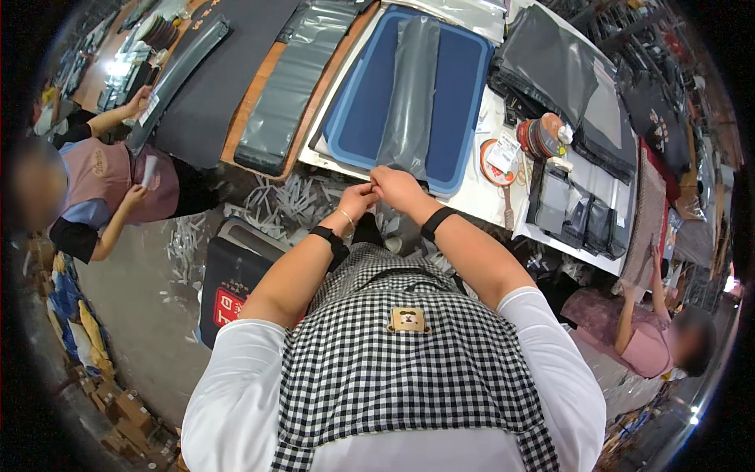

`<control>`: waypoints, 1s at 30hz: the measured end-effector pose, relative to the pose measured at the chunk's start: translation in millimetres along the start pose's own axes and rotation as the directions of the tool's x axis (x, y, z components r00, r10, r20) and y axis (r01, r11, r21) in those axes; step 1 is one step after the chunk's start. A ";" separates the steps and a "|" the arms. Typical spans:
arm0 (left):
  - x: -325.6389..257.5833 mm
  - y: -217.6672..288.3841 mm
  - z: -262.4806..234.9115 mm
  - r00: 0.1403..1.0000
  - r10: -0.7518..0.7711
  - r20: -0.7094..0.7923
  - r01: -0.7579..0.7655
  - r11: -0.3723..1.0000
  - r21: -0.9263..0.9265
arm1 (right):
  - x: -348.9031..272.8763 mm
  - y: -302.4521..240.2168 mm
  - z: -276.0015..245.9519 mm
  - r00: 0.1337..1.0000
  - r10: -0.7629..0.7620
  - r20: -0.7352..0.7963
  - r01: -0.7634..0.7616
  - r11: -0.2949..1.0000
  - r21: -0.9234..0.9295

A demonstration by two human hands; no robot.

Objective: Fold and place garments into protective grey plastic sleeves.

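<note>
A long rolled package in shiny grey plastic [410, 94] lies lengthwise on the blue mats [358, 102] in front of me. At its near end, by the table edge, my right hand [395, 189] is closed, its fingers bent inward. My left hand [359, 201] meets it from the left, fingertips pinched together and touching the right hand. Whatever lies between the fingers is too small or hidden to make out. Both hands are just below the package's end.
Left of the mats lies another flat grey package [295, 86]. Tape rolls [543, 135], a round sticker roll [499, 161] and stacked grey bags [550, 63] are on the right. A dark bin [236, 267] and paper strips [287, 206] are below. People work on both sides.
</note>
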State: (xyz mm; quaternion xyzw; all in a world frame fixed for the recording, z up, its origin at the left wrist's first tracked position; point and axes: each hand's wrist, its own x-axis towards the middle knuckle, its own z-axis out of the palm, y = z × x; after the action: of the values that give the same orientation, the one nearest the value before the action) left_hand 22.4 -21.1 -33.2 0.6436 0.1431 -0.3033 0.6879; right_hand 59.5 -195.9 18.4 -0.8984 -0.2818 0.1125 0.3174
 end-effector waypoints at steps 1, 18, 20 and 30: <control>-0.2 0.7 -1.9 1.000 0.008 0.007 -0.008 1.000 0.019 | -0.8 1.2 1.1 0.999 -0.024 0.039 0.027 0.996 -0.089; -12.0 35.7 -34.9 0.651 0.747 0.138 -0.357 0.140 0.923 | -175.1 60.8 -56.9 0.939 0.291 -0.183 -0.337 0.883 -0.328; 6.3 51.6 -40.0 0.604 0.740 0.295 -0.381 -0.056 0.923 | -118.2 40.5 -69.5 0.940 0.189 -0.285 -0.285 0.893 -0.348; 50.8 76.1 -19.2 0.570 0.449 0.688 -0.675 -0.222 0.704 | -56.4 63.3 -48.3 0.986 -0.161 -0.047 0.109 0.831 -0.546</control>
State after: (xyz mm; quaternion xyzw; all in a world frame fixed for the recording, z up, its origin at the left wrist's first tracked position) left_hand 111.3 -15.2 -4.7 0.8727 -0.4584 -0.0222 0.1664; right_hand 59.4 -293.5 17.0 -0.9334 -0.3501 -0.0354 0.0707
